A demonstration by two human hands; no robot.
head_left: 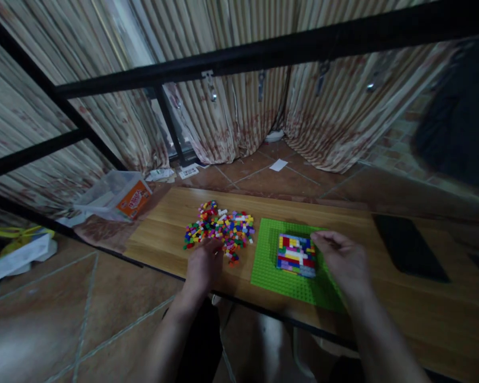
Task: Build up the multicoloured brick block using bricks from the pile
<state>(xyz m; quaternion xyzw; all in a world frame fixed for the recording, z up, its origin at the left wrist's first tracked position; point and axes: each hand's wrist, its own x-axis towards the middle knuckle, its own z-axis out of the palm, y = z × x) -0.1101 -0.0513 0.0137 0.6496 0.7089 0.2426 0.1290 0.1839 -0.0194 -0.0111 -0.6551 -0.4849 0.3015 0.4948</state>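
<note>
A heap of small coloured toy building bricks is spread over the wooden table. My left hand is at the heap's near edge, its fingers curled down among the bricks; what they hold, if anything, is hidden. On a green studded baseplate stands a square, multicoloured block built of bricks. My right hand reaches over the plate's right side. Its thumb and fingers are pinched together at the block's far right corner, and anything between them is too small to make out.
A dark flat panel lies on the table to the right. Beyond the table's left end a clear plastic box with an orange label stands on the floor. A black metal rail crosses in front of striped curtains.
</note>
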